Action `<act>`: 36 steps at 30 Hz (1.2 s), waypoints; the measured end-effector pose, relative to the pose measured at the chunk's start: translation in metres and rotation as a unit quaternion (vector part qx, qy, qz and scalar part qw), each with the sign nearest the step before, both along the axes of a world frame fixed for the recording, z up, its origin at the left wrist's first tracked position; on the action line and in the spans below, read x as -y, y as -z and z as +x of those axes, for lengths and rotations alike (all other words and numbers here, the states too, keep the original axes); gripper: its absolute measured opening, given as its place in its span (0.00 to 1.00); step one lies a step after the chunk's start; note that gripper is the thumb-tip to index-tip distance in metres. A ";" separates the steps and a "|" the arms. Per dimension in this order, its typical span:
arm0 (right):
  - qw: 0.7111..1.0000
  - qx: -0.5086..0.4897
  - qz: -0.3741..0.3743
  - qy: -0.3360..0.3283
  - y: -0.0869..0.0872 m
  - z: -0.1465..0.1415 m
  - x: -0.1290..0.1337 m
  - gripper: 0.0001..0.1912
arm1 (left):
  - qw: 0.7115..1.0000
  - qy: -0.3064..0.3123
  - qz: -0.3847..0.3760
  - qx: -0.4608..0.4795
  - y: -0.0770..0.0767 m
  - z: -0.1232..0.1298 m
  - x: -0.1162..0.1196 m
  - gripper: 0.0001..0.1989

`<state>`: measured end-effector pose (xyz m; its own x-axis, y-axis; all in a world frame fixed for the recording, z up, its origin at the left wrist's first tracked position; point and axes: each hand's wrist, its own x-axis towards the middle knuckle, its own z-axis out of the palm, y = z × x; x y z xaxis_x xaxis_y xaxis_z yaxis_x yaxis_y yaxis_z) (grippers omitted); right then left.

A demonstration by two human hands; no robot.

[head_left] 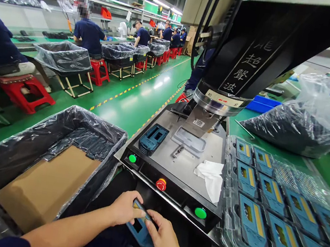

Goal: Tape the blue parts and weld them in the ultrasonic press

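Low in front of the machine, my left hand [125, 209] and my right hand [163, 235] both grip a blue plastic housing [142, 235] with window cut-outs. The left fingers close on its upper left end, where a narrow dark edge and a bit of yellow show. My right thumb and fingers press on its right side, and the lower part of the housing tilts down toward my lap. Above my hands, a similar dark blue housing [153, 138] lies on the machine's metal plate [165, 159], beside a pale fixture [191, 142].
The black press head [248, 61] overhangs the plate. Green buttons [200, 213] and a red stop button [161, 184] line the front. A white cloth [210, 175] lies right of the fixture. Right stands a clear tray [229, 201] of blue housings; left, a lined bin [102, 119] with cardboard [50, 184].
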<state>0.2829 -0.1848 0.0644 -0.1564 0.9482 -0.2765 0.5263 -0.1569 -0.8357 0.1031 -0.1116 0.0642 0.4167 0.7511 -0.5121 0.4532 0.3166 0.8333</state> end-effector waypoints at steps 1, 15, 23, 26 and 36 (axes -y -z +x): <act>1.000 -0.003 0.001 -0.005 0.000 -0.001 0.001 0.24 | 0.999 0.004 0.029 -0.030 -0.002 0.000 0.001 0.22; 0.999 -0.021 -0.015 0.020 -0.001 0.003 0.000 0.25 | 1.000 0.020 -0.005 0.002 -0.002 0.003 -0.001 0.16; 0.991 -0.100 0.012 0.089 0.010 0.006 -0.003 0.27 | 0.997 -0.028 -0.005 0.072 -0.003 0.004 -0.007 0.17; 0.973 -0.157 0.028 0.164 0.011 0.009 -0.008 0.29 | 0.975 -0.105 -0.082 0.176 -0.011 -0.001 -0.013 0.22; 0.907 -0.331 -0.041 0.256 0.006 0.010 -0.011 0.27 | 0.936 -0.198 -0.189 0.223 -0.038 -0.011 -0.022 0.12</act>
